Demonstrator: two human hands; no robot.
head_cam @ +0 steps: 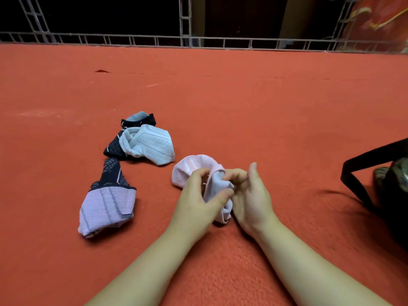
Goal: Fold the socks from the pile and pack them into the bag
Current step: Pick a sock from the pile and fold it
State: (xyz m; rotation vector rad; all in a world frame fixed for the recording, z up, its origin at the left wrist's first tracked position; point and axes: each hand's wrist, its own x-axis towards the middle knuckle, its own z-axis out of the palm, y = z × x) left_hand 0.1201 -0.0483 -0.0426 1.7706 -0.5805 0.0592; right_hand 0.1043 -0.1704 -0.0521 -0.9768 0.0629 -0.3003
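Head camera looks down on a red carpet [220, 102] where the pink socks [194, 167] lie between both hands, a little in front of the person. The left hand [196, 202] curls its fingers and thumb round the near end of the pink cloth, and the right hand [249, 195] pinches the same end from the other side, with its thumb standing up free. So the grip sits on the near, bunched part, while the far rounded part of the socks rests on the carpet beyond the fingers, not held. These socks look light, soft and floppy; I judge they will not keep a shape by themselves, so a fold holds only when the cuff is turned over the bundle or the layers are pressed together. The best place to take hold seems the cuff edge, where the knit stretches. To the left lies the pile [143, 142] of dark and pale grey socks, and nearer a purple striped sock [108, 208], both well apart from the hands. The black bag [388, 184] stands at the right edge, only partly in view.
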